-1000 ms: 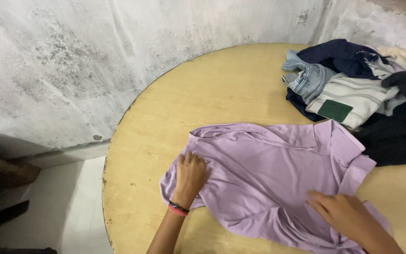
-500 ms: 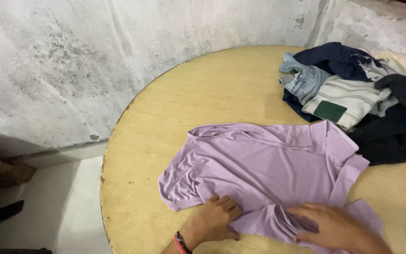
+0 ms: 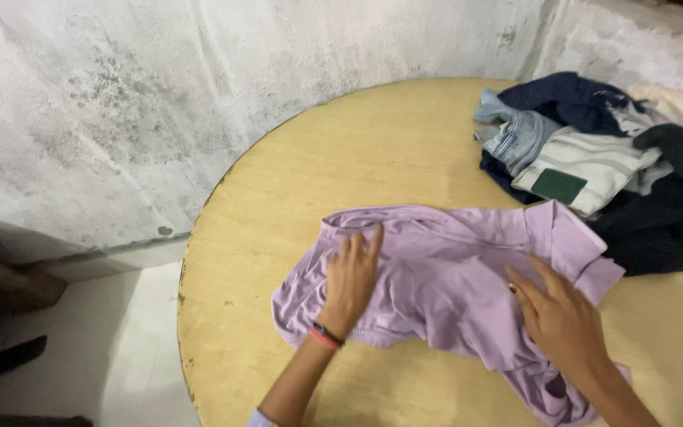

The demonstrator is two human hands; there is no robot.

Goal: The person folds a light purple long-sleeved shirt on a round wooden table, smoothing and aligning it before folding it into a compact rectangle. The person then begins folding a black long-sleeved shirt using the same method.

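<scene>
Both hands have moved up, flat on the lilac shirt (image 3: 444, 277) amid bare table (image 3: 357, 150).

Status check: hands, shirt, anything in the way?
Left hand flat, open on lilac shirt. Right hand open, pressing its right side. Shirt spread on round table. Clothes pile far right, apart.

Counter: round, pale yellow wooden counter (image 3: 405, 134), its edge worn and chipped, set close against a stained grey wall.
Near side: lilac short-sleeved polo shirt (image 3: 452, 277) lying spread and partly folded on the wood.
Far right: heap of dark, denim and striped clothes (image 3: 594, 158), just beside the shirt's collar end.
</scene>
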